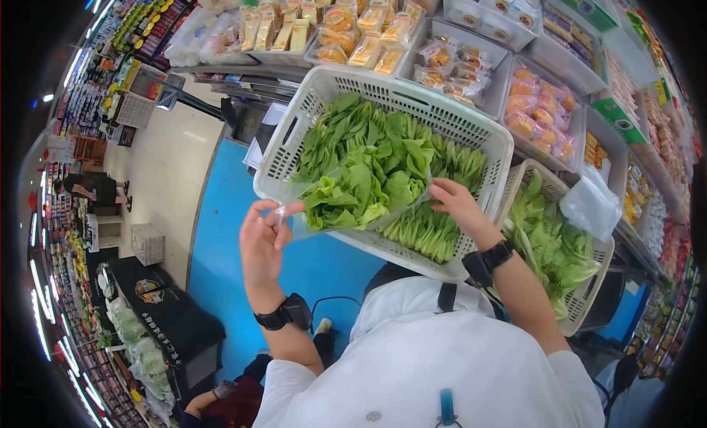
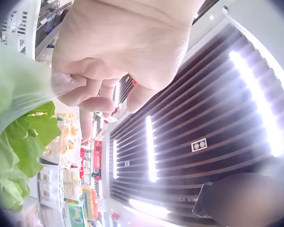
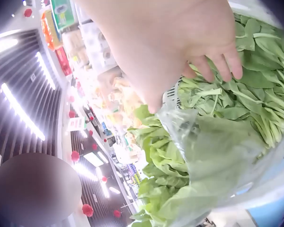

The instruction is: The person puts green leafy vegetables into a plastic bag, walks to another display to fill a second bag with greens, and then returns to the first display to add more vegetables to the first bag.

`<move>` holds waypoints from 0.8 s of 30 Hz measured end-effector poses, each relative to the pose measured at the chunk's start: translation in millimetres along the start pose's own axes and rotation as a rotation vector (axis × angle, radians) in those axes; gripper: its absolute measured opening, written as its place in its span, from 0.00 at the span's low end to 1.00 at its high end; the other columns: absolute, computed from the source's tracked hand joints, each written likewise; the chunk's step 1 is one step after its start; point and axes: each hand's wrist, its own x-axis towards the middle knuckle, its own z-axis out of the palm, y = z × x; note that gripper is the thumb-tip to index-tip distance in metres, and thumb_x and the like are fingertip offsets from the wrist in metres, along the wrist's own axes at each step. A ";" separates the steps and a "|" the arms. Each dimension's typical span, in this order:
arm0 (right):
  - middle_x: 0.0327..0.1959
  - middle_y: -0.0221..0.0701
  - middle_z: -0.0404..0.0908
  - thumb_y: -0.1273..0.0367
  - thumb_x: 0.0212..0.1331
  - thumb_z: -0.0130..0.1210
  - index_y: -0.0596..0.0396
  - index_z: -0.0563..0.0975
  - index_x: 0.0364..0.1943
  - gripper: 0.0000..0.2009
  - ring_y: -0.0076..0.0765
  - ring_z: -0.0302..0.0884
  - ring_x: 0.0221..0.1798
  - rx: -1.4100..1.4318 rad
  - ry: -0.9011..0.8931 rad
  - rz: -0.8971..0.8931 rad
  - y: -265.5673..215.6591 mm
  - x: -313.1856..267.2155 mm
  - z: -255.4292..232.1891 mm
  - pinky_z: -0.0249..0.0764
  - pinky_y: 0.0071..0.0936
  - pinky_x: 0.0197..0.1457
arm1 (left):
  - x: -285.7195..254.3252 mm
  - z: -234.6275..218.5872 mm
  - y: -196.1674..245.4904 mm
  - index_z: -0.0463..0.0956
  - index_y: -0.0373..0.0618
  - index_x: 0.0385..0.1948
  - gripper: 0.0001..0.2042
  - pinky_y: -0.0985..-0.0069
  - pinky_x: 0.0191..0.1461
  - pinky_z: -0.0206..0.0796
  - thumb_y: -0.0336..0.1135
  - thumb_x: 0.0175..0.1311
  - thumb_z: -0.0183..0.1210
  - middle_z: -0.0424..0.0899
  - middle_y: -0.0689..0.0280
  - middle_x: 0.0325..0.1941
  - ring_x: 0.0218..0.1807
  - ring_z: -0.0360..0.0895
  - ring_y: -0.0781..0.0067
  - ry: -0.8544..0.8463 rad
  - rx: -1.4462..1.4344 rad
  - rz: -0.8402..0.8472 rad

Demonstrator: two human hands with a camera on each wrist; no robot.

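A clear plastic bag (image 1: pixel 296 220) (image 2: pixel 31 87) (image 3: pixel 222 156) holds leafy lettuce (image 1: pixel 372 179) (image 2: pixel 28 139) (image 3: pixel 158 153) over the front of a white crate (image 1: pixel 383 259). The left hand (image 1: pixel 264 240) (image 2: pixel 118 52) pinches the bag's edge between thumb side and fingers, other fingers bent. At the bag's opposite edge is the right hand (image 1: pixel 465 213) (image 3: pixel 180 42), its thumb and fingers around the plastic; the exact contact is partly hidden. Bunches of green vegetables (image 1: pixel 423 233) (image 3: pixel 260 85) lie in the crate beneath and beside the bag.
To the right stands a second crate (image 1: pixel 571 325) of greens, with folded clear bags (image 1: pixel 593 205) on its back edge. Packaged breads (image 1: pixel 541 108) in bins line the far side. A dark-draped stand (image 1: pixel 166 314) is at lower left, near another person (image 1: pixel 232 398).
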 end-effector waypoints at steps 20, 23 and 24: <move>0.38 0.29 0.80 0.76 0.54 0.54 0.57 0.75 0.37 0.07 0.25 0.75 0.45 0.464 -0.197 -0.433 -79.1 -67.4 29.8 0.65 0.24 0.56 | -20.9 -0.4 -24.7 0.69 0.40 0.48 0.15 0.75 0.49 0.69 0.41 0.69 0.51 0.76 0.44 0.56 0.36 0.75 0.73 0.154 -0.112 -0.009; 0.36 0.29 0.81 0.75 0.54 0.55 0.54 0.74 0.35 0.05 0.26 0.76 0.43 0.316 -0.046 -0.421 -72.2 -69.3 5.4 0.66 0.24 0.55 | -13.1 14.2 -53.2 0.68 0.40 0.49 0.14 0.72 0.53 0.71 0.39 0.69 0.51 0.77 0.44 0.54 0.39 0.78 0.71 0.125 -0.123 -0.096; 0.35 0.29 0.81 0.74 0.54 0.55 0.54 0.73 0.34 0.05 0.26 0.76 0.42 0.223 0.050 -0.415 -66.0 -66.3 -4.5 0.66 0.24 0.54 | -10.7 23.5 -60.7 0.69 0.40 0.48 0.14 0.72 0.51 0.71 0.38 0.68 0.51 0.78 0.45 0.53 0.38 0.78 0.72 0.135 -0.117 -0.149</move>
